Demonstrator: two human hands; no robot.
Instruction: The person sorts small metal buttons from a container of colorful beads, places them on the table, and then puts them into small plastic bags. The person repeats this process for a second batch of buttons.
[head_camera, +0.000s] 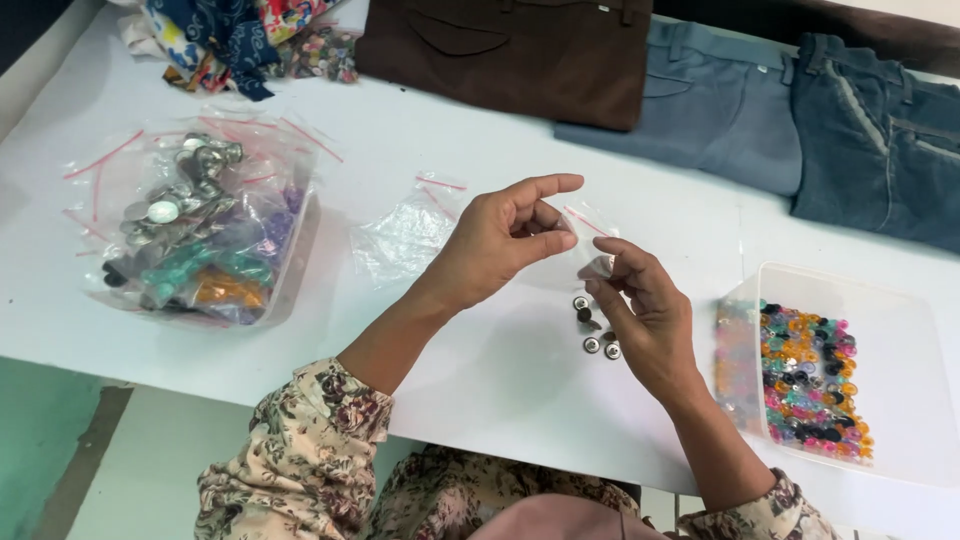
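Head view, looking down at a white table (480, 380): the left hand (500, 245) is raised above the tabletop, thumb and forefinger pressed together on the upper edge of a small clear zip bag (585, 250); the other fingers fan upward, free. The right hand (645, 320) meets it from the other side; its fingertips (605, 270) pinch the same bag at the lower corner, so the bag hangs stretched between the two grips, its long axis running roughly from upper left to lower right; whether the mouth is open or sealed I cannot tell, the plastic being nearly invisible.

Directly beneath the bag, just beside the right palm, a few small metal snap buttons (592, 330) lie loose on the table; the right hand is the nearer to them, the left well above.

To the person's left sits a clear tub of bagged buttons (200, 240), silver, teal and orange; an empty zip bag (410, 235) lies between it and the hands. On the right, a clear box (890, 400) holds bright beads (810, 385). Folded trousers, brown (510, 55) and grey-blue (720, 110), lie along the far edge.
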